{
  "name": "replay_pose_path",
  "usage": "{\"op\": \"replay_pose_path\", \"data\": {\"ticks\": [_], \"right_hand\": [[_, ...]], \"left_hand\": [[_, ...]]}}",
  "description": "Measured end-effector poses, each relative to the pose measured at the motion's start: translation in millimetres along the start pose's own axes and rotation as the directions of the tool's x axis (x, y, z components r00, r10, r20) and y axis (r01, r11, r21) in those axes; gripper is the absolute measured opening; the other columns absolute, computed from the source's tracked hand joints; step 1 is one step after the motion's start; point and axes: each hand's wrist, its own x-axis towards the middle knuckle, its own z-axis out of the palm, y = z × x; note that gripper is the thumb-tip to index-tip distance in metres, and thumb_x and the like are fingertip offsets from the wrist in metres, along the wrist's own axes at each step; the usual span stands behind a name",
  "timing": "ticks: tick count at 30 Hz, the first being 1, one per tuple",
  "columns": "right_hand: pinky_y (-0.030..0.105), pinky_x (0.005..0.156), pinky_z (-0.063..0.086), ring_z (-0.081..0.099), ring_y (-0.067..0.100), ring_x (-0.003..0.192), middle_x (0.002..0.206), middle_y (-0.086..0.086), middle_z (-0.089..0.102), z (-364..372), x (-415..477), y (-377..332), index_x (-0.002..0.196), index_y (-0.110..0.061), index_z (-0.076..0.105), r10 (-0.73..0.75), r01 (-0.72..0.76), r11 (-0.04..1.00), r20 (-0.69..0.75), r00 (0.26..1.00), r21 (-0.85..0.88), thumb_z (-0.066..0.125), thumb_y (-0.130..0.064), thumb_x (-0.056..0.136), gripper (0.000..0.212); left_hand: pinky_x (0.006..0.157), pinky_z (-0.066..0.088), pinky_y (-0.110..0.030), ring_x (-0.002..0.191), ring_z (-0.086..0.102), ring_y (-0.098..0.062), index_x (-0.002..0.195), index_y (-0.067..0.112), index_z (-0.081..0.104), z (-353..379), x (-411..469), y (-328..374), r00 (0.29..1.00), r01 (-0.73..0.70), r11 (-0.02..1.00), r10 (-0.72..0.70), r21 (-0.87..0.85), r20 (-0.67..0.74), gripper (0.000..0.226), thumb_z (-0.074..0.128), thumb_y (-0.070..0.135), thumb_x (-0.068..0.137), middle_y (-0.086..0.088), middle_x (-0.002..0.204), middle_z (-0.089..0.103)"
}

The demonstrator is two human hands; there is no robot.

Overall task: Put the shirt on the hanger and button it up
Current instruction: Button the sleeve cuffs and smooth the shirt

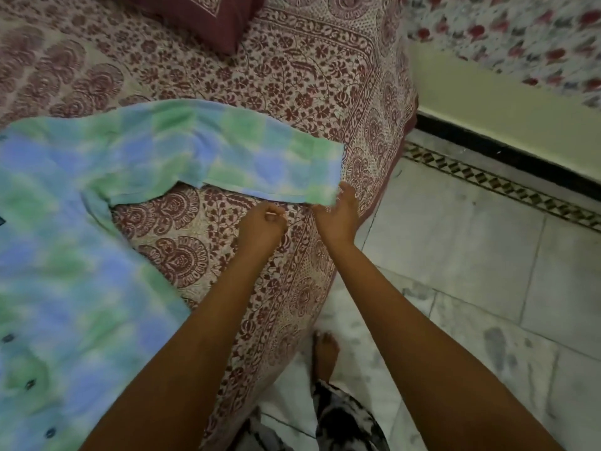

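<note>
Shirt lies on the bed; right hand grasps its cuff, left hand clenched; sleeve best smoothed flat.

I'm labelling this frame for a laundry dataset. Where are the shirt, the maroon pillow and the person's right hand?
shirt [81, 222]: head view, on the front panel of the body.
maroon pillow [208, 17]: head view, on its plain top face.
right hand [338, 216]: head view, on the back of the hand.

readable text: none | shirt: checks only, no label legible | bedsheet: floral print, no lettering | wall cloth: flower pattern, no words
</note>
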Motion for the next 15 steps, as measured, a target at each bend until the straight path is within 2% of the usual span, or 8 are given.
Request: {"op": "replay_pose_path", "data": {"ticks": [2, 4, 7, 9, 11, 13, 15], "right_hand": [[0.033, 0.093, 0.042, 0.050, 0.031, 0.119, 0.136, 0.015, 0.046, 8.2, 10.9, -4.1, 0.142, -0.014, 0.022, 0.077, -0.079, 0.994, 0.030, 0.997, 0.070, 0.060, -0.021, 0.086, 0.068], [0.041, 0.097, 0.044, 0.051, 0.034, 0.119, 0.134, 0.017, 0.050, 16.2, 18.0, -7.2, 0.142, -0.015, 0.021, 0.140, -0.143, 0.988, 0.048, 0.989, 0.065, 0.059, -0.027, 0.087, 0.068], [0.046, 0.090, 0.049, 0.057, 0.035, 0.107, 0.122, 0.015, 0.058, 20.4, 20.9, -12.1, 0.134, -0.015, 0.032, 0.170, -0.170, 0.985, 0.030, 0.985, 0.021, 0.059, -0.025, 0.087, 0.055], [0.044, 0.087, 0.051, 0.059, 0.033, 0.100, 0.114, 0.014, 0.060, 22.7, 20.6, -17.1, 0.123, -0.010, 0.043, 0.189, -0.190, 0.980, 0.018, 0.982, 0.055, 0.061, -0.021, 0.085, 0.044], [0.039, 0.083, 0.052, 0.059, 0.029, 0.091, 0.102, 0.012, 0.061, 22.6, 14.2, -23.6, 0.110, -0.008, 0.053, 0.219, -0.220, 0.962, 0.025, 0.975, 0.160, 0.063, -0.019, 0.083, 0.030], [0.035, 0.070, 0.050, 0.059, 0.026, 0.079, 0.089, 0.012, 0.061, 20.7, 4.6, -31.7, 0.087, -0.008, 0.058, 0.270, -0.270, 0.911, 0.043, 0.962, 0.313, 0.061, -0.017, 0.084, 0.010], [0.028, 0.055, 0.047, 0.058, 0.019, 0.061, 0.077, 0.010, 0.058, 16.8, -7.8, -41.6, 0.073, -0.008, 0.054, 0.339, -0.364, 0.811, 0.138, 0.931, 0.459, 0.058, -0.013, 0.087, 0.015]], "left_hand": [[0.056, 0.047, -0.026, 0.064, 0.057, -0.016, 0.090, 0.019, 0.059, 2.6, 9.1, 1.4, 1.000, 0.031, 0.999, -0.031, -0.031, 0.003, 0.009, 0.054, 0.012, 0.087, -0.005, 0.088, 0.063], [0.061, 0.051, -0.029, 0.068, 0.060, -0.017, 0.090, 0.018, 0.061, 1.9, 17.2, -0.2, 0.999, 0.049, 0.998, -0.048, -0.041, 0.014, 0.009, 0.056, 0.012, 0.086, -0.008, 0.091, 0.065], [0.076, 0.057, -0.038, 0.084, 0.065, -0.025, 0.091, 0.016, 0.063, -1.2, 22.9, -4.8, 0.996, 0.081, 0.992, -0.078, -0.100, 0.041, 0.008, 0.059, 0.013, 0.085, -0.011, 0.098, 0.067], [0.078, 0.057, -0.039, 0.086, 0.065, -0.026, 0.092, 0.015, 0.064, -3.5, 25.8, -9.3, 0.994, 0.105, 0.985, -0.098, -0.137, 0.056, 0.009, 0.059, 0.013, 0.085, -0.012, 0.098, 0.067], [0.073, 0.055, -0.034, 0.075, 0.063, -0.021, 0.088, 0.013, 0.064, -4.0, 25.4, -9.8, 0.986, 0.158, 0.958, -0.139, -0.240, 0.095, 0.007, 0.057, 0.012, 0.086, -0.012, 0.090, 0.067], [0.059, 0.054, -0.023, 0.065, 0.058, -0.014, 0.093, 0.011, 0.062, -5.4, 22.1, -3.8, 0.958, 0.274, 0.869, -0.208, -0.412, 0.197, 0.010, 0.053, 0.012, 0.091, -0.007, 0.081, 0.065], [0.050, 0.052, -0.018, 0.064, 0.057, -0.013, 0.108, 0.006, 0.060, -9.0, 15.5, 3.2, 0.924, 0.372, 0.769, -0.252, -0.521, 0.288, 0.019, 0.048, 0.007, 0.092, -0.005, 0.081, 0.063]]}}
